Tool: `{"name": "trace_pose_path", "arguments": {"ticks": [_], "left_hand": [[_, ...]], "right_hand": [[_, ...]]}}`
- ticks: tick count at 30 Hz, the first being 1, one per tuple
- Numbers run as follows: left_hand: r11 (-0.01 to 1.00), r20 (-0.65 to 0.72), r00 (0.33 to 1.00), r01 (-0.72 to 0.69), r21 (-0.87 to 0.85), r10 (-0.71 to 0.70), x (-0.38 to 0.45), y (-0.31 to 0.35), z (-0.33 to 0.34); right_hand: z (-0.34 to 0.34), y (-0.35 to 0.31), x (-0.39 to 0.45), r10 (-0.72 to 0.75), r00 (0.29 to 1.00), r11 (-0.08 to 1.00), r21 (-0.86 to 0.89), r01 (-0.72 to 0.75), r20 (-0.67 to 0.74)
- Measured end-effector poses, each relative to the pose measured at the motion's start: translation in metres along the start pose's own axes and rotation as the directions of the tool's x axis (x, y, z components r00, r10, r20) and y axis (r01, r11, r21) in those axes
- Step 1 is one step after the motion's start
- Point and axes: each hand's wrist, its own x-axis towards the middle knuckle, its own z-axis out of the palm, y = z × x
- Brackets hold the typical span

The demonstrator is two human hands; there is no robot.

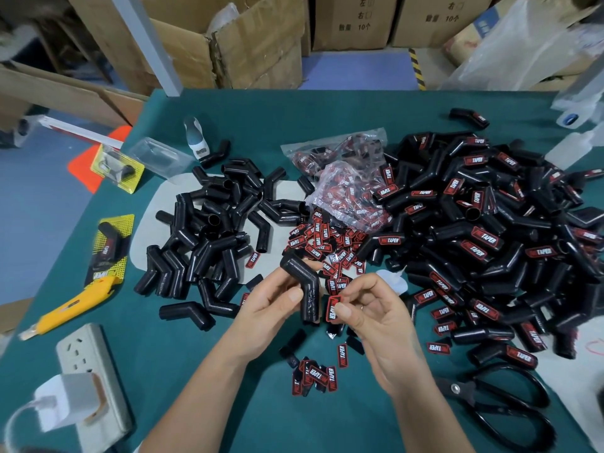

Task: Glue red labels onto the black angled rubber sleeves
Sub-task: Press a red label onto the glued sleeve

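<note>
Many loose labels (330, 243) between sleeve piles (209, 230)

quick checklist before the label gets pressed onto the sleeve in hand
1. Left hand grips the black angled sleeve firmly: ok.
2. Right hand pinches one red label, printed side out: ok.
3. Label beside the sleeve's lower leg: ok.
4. Glue on sleeve or on label back: cannot tell.
5. Label touching the sleeve yet: cannot tell.
6. Pile of unlabelled sleeves within reach for the next one: ok.
</note>
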Motion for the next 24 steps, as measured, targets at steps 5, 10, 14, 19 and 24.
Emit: {"name": "trace_pose_path", "arguments": {"ticks": [5, 10, 14, 19, 24], "left_hand": [[0.992, -0.044, 0.999, -0.024, 0.127, 0.030, 0.0015, -0.0029, -0.0018], [0.968, -0.029, 0.996, -0.076, 0.239, 0.085, 0.0038, -0.0009, -0.0010], [0.955, -0.008, 0.995, -0.091, 0.283, 0.097, 0.0027, -0.0052, -0.0019], [0.945, -0.013, 0.995, -0.091, 0.314, 0.100, 0.0031, -0.0063, -0.0017], [0.942, -0.014, 0.992, -0.118, 0.316, 0.129, 0.0033, -0.0040, -0.0004]], "right_hand": [[0.0013, 0.0005, 0.0025, 0.009, 1.000, 1.000, 0.000, -0.009, -0.004], [0.0028, 0.0033, 0.0033, 0.015, 1.000, 1.000, 0.005, -0.015, -0.020], [0.0022, 0.0040, 0.0034, 0.019, 1.000, 1.000, 0.026, -0.018, -0.025], [0.0028, 0.0055, 0.0043, 0.038, 0.999, 0.999, 0.030, -0.037, -0.035], [0.0030, 0.0063, 0.0047, 0.047, 0.998, 0.999, 0.020, -0.046, -0.045]]}}
